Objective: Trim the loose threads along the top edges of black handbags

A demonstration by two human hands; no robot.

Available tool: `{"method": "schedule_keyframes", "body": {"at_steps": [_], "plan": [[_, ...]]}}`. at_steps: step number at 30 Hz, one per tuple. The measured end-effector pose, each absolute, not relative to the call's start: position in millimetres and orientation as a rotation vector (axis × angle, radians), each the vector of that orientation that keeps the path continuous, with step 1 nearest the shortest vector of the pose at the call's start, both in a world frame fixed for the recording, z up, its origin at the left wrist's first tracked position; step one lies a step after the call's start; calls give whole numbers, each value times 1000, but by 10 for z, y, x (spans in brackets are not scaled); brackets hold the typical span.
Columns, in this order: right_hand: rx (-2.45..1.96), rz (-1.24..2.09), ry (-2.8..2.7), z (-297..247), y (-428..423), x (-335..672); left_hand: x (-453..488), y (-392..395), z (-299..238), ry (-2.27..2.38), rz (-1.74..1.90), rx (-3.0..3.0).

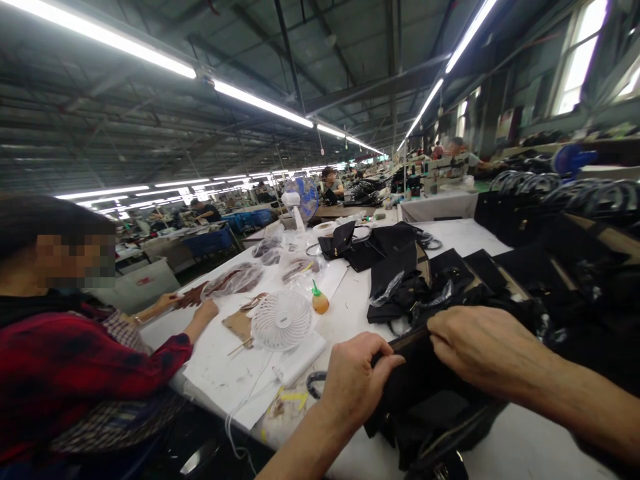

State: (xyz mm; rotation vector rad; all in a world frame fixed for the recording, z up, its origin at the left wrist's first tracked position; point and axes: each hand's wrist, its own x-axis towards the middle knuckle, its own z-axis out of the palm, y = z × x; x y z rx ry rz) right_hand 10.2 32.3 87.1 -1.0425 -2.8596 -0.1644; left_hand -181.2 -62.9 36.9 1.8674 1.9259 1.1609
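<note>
A black handbag [440, 407] stands in front of me on the white table, its mouth towards me and a zip along the near edge. My left hand [357, 373] pinches its far rim at the left, thumb and fingers closed on the edge. Further right along the same rim, my right hand [473, 340] is closed on the bag too, its fingertips curled out of sight. A dark curved handle [316, 385] shows just left of my left hand. Beyond my hands lie more black bags [400, 277], some with bits of clear plastic.
A white desk fan [283, 320] and a small orange bottle with a green tip [320, 299] stand left of centre. At the left, a co-worker in a red checked sleeve [100, 373] handles brown strips [193, 295]. Black bags [540, 267] crowd the right side.
</note>
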Motion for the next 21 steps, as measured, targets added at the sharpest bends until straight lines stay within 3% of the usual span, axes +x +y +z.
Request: {"method": "schedule_keyframes", "body": {"at_steps": [9,21], "plan": [[-772,-7,-2789,770,203,-75,-1812,-596,348,1948,1154,1843],[-585,106,-2717,611,391,-100,-2034,-576,280,1546,1213,1341]]}}
